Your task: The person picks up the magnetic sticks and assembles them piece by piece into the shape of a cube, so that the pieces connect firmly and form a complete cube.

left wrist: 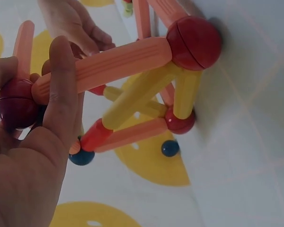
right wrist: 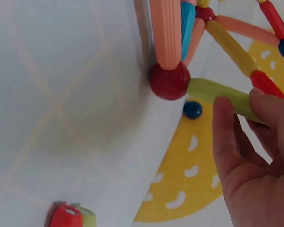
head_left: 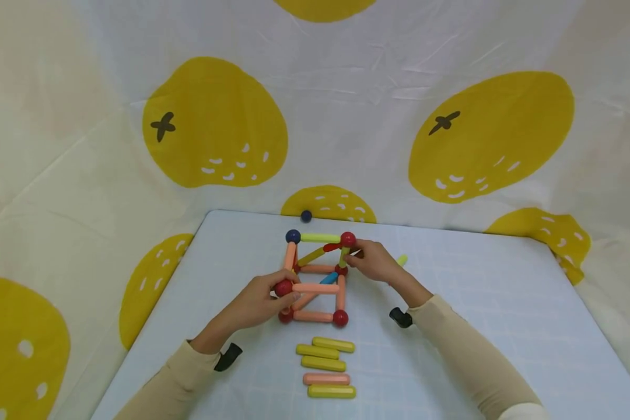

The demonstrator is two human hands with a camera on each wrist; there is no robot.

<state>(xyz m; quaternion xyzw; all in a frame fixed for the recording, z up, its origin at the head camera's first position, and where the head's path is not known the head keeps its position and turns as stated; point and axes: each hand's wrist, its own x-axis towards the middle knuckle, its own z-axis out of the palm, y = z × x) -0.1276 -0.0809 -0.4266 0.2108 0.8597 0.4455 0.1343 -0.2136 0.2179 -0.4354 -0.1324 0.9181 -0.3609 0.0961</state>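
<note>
Sleeves (head_left: 467,356) nearest, 5 rods (head_left: 324,363) between; left fingers (left wrist: 61,80) curled round red ball (left wrist: 18,106), right fingers (right wrist: 225,127) pinch green rod (right wrist: 210,90).

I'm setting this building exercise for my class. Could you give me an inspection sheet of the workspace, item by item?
Surface: pale table with faint crossing lines.
Job's things: part-built rod-and-ball frame; in front of it, four loose yellow rods and one loose pink rod; a loose blue ball at the far edge; a loose green rod, partly hidden behind the right arm.
Clutter: nothing seen besides loose building pieces.
Grippers: bare hands; the left hand grips a red ball on the frame, the right hand pinches an upright green rod.
Cables: nothing seen.
Surroundings: white cloth with yellow fruit-like prints.
</note>
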